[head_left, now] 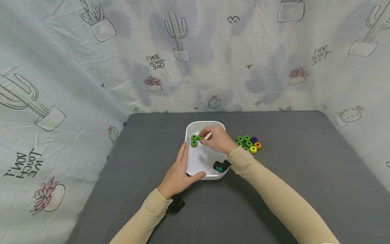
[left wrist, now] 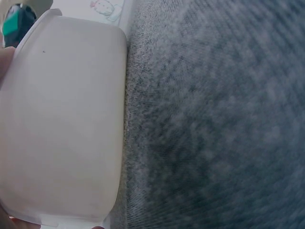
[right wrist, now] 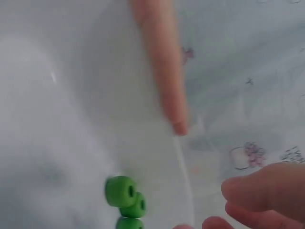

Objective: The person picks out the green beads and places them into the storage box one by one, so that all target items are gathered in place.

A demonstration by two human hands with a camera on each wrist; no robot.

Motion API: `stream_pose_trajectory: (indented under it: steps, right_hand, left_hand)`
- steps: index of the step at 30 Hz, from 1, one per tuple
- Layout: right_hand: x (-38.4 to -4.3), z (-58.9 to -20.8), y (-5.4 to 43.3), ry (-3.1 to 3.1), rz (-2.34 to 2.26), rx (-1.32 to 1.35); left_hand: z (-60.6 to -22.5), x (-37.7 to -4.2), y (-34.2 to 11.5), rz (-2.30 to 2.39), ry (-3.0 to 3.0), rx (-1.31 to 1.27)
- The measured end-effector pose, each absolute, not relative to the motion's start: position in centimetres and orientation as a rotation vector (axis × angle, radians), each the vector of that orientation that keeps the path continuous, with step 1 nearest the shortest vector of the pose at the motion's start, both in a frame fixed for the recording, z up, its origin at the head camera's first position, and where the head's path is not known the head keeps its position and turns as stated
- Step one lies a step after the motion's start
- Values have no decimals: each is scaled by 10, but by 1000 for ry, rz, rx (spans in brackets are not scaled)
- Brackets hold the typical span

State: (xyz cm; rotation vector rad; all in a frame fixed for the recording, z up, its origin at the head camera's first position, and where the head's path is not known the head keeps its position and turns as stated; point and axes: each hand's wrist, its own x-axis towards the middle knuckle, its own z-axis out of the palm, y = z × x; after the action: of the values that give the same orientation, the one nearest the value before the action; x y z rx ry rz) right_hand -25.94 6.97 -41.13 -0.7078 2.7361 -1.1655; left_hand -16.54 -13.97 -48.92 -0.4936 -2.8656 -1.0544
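Note:
A white tray (head_left: 201,162) sits on the grey table with its long side running away from me. My left hand (head_left: 176,178) rests at its near-left corner, straight fingers along the left side and thumb on the near rim. Inside the tray, my right hand (head_left: 217,139) hovers over the far part, fingertips right by a green ring-shaped bead (head_left: 199,138). Two more green beads (head_left: 194,143) lie beside that one. In the right wrist view, the right thumb and fingers stand apart with nothing between them, and the green beads (right wrist: 121,191) lie on the tray floor.
Right of the tray, partly behind the right wrist, lies a group of loose beads: several green beads (head_left: 248,144), a purple bead (head_left: 254,139), an orange bead (head_left: 257,145) and a yellow bead (head_left: 253,149). A patterned curtain (head_left: 201,67) hangs behind the table.

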Motion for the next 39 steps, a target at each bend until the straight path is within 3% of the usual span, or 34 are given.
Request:
stream_pose_trajectory:
  steps: [18, 39]
  right_hand:
    - [-211, -406, 126, 2852, -1357, -582]
    - [-199, -438, 189, 2975, -1264, -436]
  left_hand:
    - [-490, -165, -137, -1107, -2886, -448]
    - [-489, -164, -139, -1082, -2865, -482]
